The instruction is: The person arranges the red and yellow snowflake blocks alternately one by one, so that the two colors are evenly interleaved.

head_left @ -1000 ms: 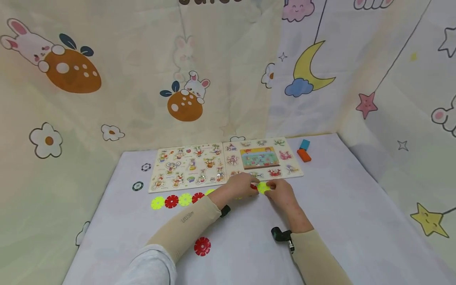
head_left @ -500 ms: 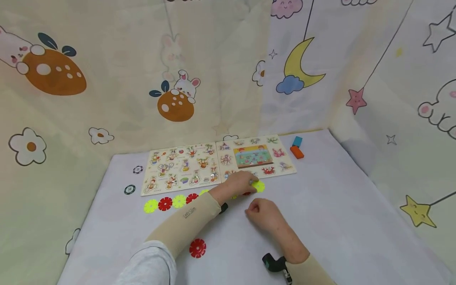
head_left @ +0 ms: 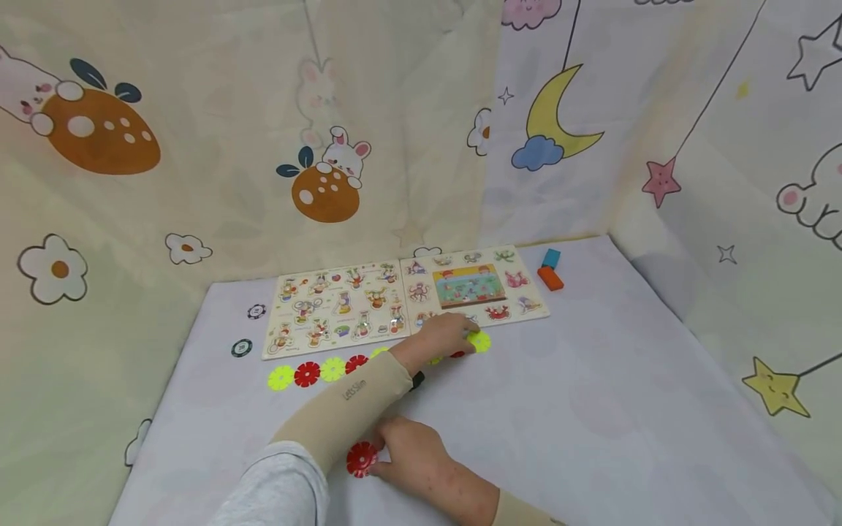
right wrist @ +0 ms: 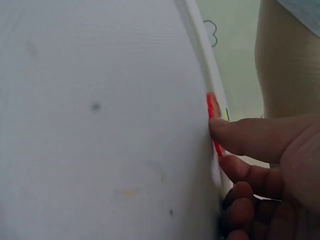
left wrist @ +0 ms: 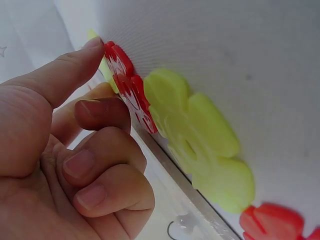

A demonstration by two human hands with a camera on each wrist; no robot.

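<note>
A row of yellow and red flower-shaped plastic discs runs along the near edge of the boards. My left hand point(head_left: 442, 337) is at its right end, thumb and index finger bracketing a red disc point(left wrist: 132, 102) right beside the yellow end disc point(head_left: 482, 341). Its other fingers are curled, and the forearm hides part of the row. A larger-looking yellow disc point(left wrist: 195, 140) lies close in the left wrist view. Nearer the body, my right hand point(head_left: 417, 456) pinches the edge of a lone red disc point(head_left: 362, 459) between thumb and index finger, below the left forearm.
Behind the row lie two picture puzzle boards, a left board point(head_left: 358, 321) and a right board point(head_left: 536, 310). An orange block point(head_left: 551, 277) and a blue block point(head_left: 551, 258) sit at the back right. Two round chips, one nearer point(head_left: 241, 348) and one farther point(head_left: 256, 312), lie at the left.
My right hand has let go of the yellow end disc and moved down and left to the lone red disc, which it now pinches. My left hand stays at the row's right end.
</note>
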